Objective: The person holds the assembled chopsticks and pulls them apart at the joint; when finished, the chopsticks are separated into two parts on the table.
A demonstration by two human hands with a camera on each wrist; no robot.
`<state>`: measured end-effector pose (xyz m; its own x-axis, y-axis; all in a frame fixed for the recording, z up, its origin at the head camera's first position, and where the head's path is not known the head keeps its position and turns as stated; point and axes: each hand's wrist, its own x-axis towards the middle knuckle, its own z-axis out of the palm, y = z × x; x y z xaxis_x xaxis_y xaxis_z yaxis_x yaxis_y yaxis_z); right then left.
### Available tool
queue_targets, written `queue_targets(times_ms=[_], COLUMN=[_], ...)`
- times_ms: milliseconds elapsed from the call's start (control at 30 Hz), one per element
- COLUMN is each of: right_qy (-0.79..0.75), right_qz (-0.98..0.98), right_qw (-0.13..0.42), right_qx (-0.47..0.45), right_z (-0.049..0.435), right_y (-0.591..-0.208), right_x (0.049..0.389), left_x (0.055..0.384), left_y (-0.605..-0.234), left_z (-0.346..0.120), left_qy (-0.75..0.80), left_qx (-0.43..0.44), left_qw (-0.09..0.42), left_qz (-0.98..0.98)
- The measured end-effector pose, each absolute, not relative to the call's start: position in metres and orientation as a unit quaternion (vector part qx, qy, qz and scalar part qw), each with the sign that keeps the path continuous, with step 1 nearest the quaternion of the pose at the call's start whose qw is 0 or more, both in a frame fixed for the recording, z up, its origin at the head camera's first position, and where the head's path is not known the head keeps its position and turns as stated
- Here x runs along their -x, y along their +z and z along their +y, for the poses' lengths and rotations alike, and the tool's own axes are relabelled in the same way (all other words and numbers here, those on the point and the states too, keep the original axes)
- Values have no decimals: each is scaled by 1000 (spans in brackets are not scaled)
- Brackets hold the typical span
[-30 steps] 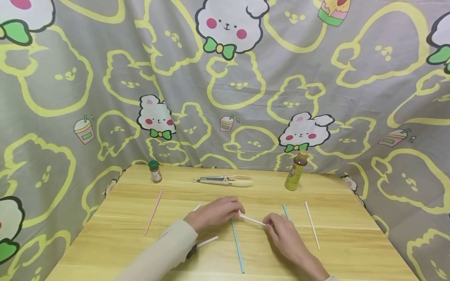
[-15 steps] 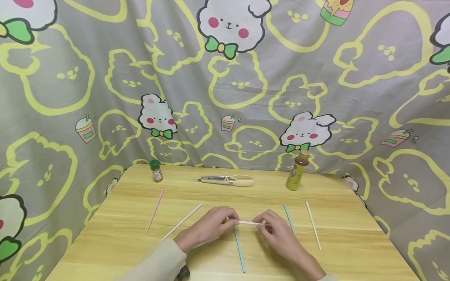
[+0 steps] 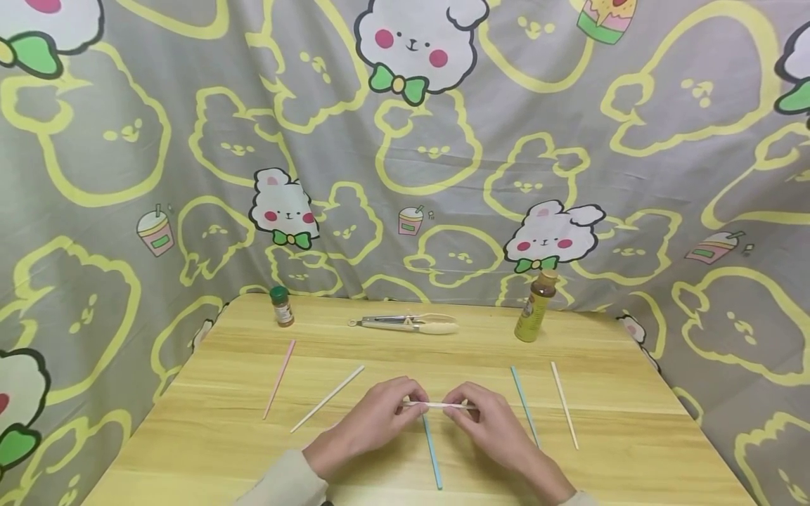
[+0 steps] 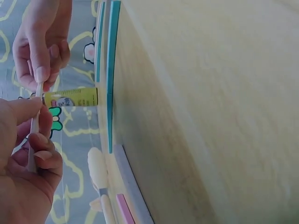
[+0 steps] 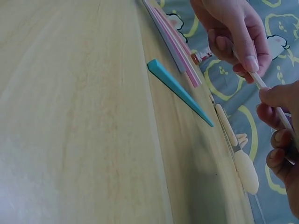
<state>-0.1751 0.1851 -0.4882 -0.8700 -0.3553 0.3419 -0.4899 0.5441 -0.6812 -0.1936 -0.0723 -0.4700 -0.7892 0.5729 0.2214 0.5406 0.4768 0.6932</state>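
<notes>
A thin white chopstick (image 3: pixel 436 405) is held nearly level above the table by both hands. My left hand (image 3: pixel 384 416) pinches it on the left side, thumb and fingers curled round it. On the other side my right hand (image 3: pixel 487 423) grips it likewise, with a short bare length showing between the thumbs. In the right wrist view the white chopstick (image 5: pixel 258 80) runs from one hand to the other. Below the hands a blue chopstick (image 3: pixel 433 453) lies on the table, its far end overlapped by the left fingertips in the head view.
Left on the wooden table (image 3: pixel 209 450) lie a pink chopstick (image 3: pixel 278 379) and a white one (image 3: pixel 328 398). Another blue chopstick (image 3: pixel 524 404) and a cream one (image 3: pixel 564 405) lie right. Behind stand a green-capped jar (image 3: pixel 282 308), tongs (image 3: pixel 436 328) and a bottle (image 3: pixel 533 313).
My left hand has come down toward me, and my right hand has shifted left. The hands are closer together, and the white chopstick has gone from slanted to nearly level.
</notes>
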Motion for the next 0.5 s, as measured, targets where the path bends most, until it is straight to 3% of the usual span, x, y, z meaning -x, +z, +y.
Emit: queue_targets(times_ms=[500], right_qy=[379], right_qz=[-859], right_qw=[134], right_qx=[-318], right_z=[182], right_y=[-487], right_x=[176], left_x=[187], left_y=[-472], left_z=[-77], left_qy=[357], left_qx=[-382], left_qw=[-78], left_qz=[849])
